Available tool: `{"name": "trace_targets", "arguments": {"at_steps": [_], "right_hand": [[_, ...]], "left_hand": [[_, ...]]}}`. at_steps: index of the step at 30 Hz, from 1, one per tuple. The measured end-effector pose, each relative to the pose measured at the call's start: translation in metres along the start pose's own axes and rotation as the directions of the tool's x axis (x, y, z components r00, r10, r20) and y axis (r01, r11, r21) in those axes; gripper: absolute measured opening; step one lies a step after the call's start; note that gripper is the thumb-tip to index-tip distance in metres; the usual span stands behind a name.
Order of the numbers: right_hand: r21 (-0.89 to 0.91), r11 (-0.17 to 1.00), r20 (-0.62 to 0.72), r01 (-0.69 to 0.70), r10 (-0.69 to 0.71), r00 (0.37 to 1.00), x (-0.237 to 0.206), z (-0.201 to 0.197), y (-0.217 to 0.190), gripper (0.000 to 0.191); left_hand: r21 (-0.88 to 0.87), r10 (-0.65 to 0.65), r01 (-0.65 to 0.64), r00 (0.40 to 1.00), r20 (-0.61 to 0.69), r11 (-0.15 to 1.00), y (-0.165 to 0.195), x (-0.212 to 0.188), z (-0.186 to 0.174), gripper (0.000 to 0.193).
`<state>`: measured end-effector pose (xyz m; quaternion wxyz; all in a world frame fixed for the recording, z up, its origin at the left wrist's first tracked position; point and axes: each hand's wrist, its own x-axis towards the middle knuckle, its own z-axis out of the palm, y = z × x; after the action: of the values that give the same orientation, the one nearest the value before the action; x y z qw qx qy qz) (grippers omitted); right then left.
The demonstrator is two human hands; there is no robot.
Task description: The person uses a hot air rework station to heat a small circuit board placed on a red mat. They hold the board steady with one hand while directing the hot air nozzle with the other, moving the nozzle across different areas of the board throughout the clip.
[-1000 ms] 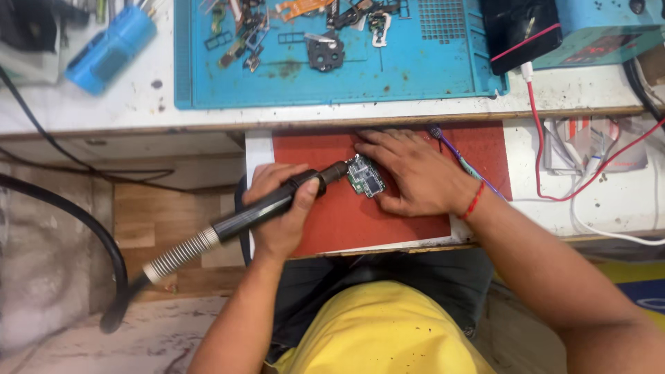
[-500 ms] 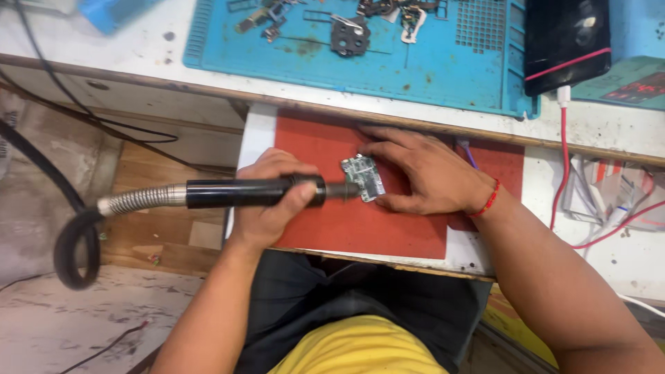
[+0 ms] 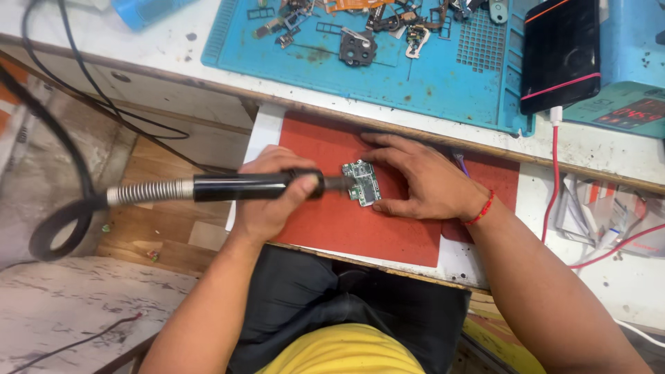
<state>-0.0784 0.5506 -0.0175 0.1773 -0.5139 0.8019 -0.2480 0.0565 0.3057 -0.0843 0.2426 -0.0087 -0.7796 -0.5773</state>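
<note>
A white counter (image 3: 267,121) runs across the upper part of the frame, scuffed and stained, with a lower white shelf at centre carrying a red mat (image 3: 332,221); worn wooden boards and a pale marbled floor show at the lower left. On the mat at centre lies a small green circuit board (image 3: 363,182). The left hand (image 3: 270,197) has its grip closed around a black hot-air handpiece (image 3: 242,187), nozzle touching the board's left edge, its ribbed hose looping off to the left edge of the frame. The right hand (image 3: 422,183) lies flat, fingers pinning the board's right side. Above, a blue work mat (image 3: 415,83) holds scattered phone parts; a black phone (image 3: 560,54) with a red cable (image 3: 555,180) sits at the upper right.
</note>
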Motion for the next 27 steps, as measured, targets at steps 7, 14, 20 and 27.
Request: {"name": "trace_targets", "arguments": {"at_steps": [7,14,20,27], "right_hand": [[-0.008,1.000,0.011,-0.016,0.016,1.000,0.010,-0.010,0.013,0.075],[-0.009,0.999,0.010,-0.031,0.031,0.999,0.040,-0.014,0.016,0.075],[-0.097,0.995,0.002,0.037,-0.037,0.999,0.046,0.006,0.023,0.074],[-0.120,0.992,-0.005,0.048,-0.049,0.999,0.048,0.017,0.010,0.077]], "left_hand": [[0.080,0.079,-0.079,0.997,-0.004,0.994,0.003,0.019,0.003,0.030],[-0.134,0.076,-0.068,0.996,0.051,0.989,-0.007,0.036,-0.019,0.032],[-0.039,-0.002,0.000,0.999,-0.034,0.999,-0.007,0.008,-0.025,0.037],[-0.025,0.037,-0.038,0.999,-0.018,0.999,-0.017,0.001,-0.030,0.037]]}}
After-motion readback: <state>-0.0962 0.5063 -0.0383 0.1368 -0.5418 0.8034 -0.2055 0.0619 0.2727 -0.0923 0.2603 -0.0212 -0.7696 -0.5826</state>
